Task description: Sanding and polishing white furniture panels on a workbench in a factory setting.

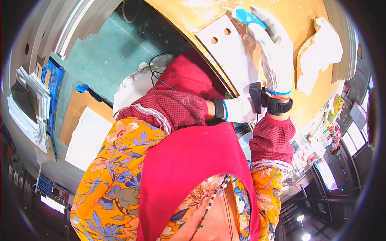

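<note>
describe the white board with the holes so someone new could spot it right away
Start at the big orange-brown worktable across the top. On it, under the right hand in a white knit glove, lies a flat white panel. Unlike the crumpled white wrapping further right, it is rigid, straight-edged and has two round holes near one end.

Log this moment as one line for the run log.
right hand: gloved, pressing blue pad on white panel | left hand: gloved, at panel's lower edge | white cloth beside
</note>
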A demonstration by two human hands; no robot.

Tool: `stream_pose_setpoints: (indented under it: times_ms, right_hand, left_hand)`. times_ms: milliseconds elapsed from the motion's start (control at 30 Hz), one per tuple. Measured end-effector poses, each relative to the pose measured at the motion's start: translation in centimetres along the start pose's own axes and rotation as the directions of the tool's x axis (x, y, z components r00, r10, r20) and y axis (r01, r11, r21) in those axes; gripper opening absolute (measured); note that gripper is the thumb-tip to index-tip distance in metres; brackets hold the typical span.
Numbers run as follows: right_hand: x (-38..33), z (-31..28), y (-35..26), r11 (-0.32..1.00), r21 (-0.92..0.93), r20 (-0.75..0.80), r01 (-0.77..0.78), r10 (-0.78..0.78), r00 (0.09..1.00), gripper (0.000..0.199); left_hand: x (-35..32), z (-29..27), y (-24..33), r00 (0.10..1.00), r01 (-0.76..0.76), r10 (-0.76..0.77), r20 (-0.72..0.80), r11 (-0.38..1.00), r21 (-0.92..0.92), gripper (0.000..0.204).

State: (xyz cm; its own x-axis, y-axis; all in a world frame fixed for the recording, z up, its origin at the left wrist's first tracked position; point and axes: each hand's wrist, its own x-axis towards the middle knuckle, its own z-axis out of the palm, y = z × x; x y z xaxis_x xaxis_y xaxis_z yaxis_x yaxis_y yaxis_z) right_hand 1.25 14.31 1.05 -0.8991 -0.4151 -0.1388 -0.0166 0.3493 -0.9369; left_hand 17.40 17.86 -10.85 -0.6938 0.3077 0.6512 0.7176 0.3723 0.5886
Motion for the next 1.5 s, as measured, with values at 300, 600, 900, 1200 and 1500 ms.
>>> stream_pose_setpoints:
  times_ms: [300, 600, 900, 1200, 1500]
  right_hand:
    - [-0.6, 2.4, -0.6, 0.987, 0.16, -0.056, -0.015, 0.024, 0.998, 0.038]
    - [-0.2, -0.3, -0.8, 0.922, 0.363, 0.003, -0.139, 0.148, 0.989, 0.036]
    - [-2.7, -3.0, 1.7, 0.674, 0.718, 0.053, -0.172, 0.193, 0.98, 0.038]
    - [-8.9, -7.4, 1.8, 0.95, 0.296, -0.147, -0.101, 0.15, 0.978, 0.042]
    - [-29.7, -19.2, 6.2, 0.918, 0.084, -0.924, -0.387, 0.217, 0.314, 0.042]
  left_hand:
    - [0.5, -1.6, 0.4, 0.975, -0.06, 0.03, 0.221, 0.99, 0.129, 0.014]
    - [0.5, -1.1, 0.7, 0.999, -0.037, 0.035, 0.035, 0.997, 0.073, 0.017]
    - [1.3, 0.5, -0.5, 0.98, 0.186, -0.2, 0.01, 0.89, -0.417, 0.022]
    - [2.2, -0.4, -0.7, 0.943, 0.287, -0.189, 0.272, 0.878, -0.384, 0.021]
    - [3.9, -2.2, -0.7, 0.938, 0.046, -0.006, 0.346, 0.993, -0.108, 0.024]
